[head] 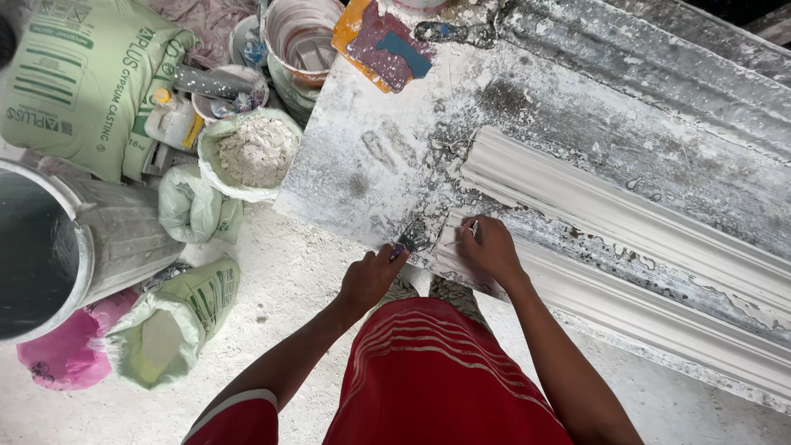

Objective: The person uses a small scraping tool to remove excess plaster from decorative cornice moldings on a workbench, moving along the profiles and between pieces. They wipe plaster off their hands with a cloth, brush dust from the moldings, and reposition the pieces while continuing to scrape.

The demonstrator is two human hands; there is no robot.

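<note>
My left hand (371, 276) grips a small scraper (406, 241) with a purple handle, its blade lying on the plaster-caked worktable (387, 156) near the front edge. My right hand (491, 245) rests on the near end of a white moulded plaster cornice (626, 264), and a thin pencil-like tool (474, 227) shows at its fingers. A second white cornice (610, 206) lies parallel just behind it, running off to the right. I stand at the table's front edge in red clothing.
Left of the table: a metal bucket (49, 247), green plaster sacks (78, 74), an open bag of white powder (255, 152), stacked bowls (301, 41). An orange board (383, 41) with a blue tool lies on the table's far corner.
</note>
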